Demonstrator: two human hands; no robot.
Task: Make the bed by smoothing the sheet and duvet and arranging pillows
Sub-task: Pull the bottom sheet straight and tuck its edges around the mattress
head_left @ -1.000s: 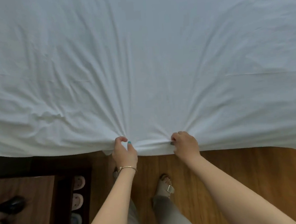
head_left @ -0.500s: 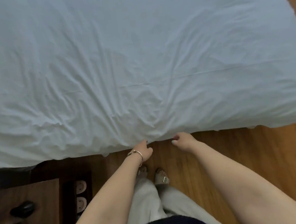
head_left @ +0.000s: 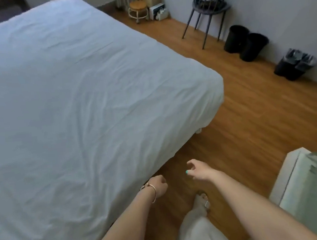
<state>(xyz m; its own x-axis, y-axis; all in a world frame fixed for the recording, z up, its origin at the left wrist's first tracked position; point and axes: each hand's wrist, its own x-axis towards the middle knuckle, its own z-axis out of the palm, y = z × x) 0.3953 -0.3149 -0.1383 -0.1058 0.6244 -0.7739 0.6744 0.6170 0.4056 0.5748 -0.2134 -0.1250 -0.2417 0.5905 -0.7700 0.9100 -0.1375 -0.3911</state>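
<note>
While the white sheet (head_left: pixel 70 101) lay spread over the bed, creased but flat, a person stood at the bed's long side with both hands off the cloth. The left hand (head_left: pixel 159 185), a bangle (head_left: pixel 153 193) at its wrist, hung just beside the mattress edge with fingers curled in and holding nothing. The right hand (head_left: pixel 197 171) was a little farther from the bed, over the wooden floor (head_left: pixel 251 130), fingers loosely bent and parted, also holding nothing. Both seemed free between steps, probably because this edge of the sheet had been dealt with and the near foot corner (head_left: pixel 213 95) was due next. No duvet or pillow was in view, so most of the task appeared undone.

Beyond the bed's foot corner, a dark chair (head_left: pixel 209 8) hung with clothes stood against the wall, with two black bins (head_left: pixel 246 42) beside it and a third lined bin (head_left: pixel 295 64) farther along. A small round stool (head_left: pixel 137 10) sat past the bed's far end, by boxes and bags. A pale piece of furniture (head_left: pixel 306 192) stood across the floor from the bed, narrowing the path toward the corner.
</note>
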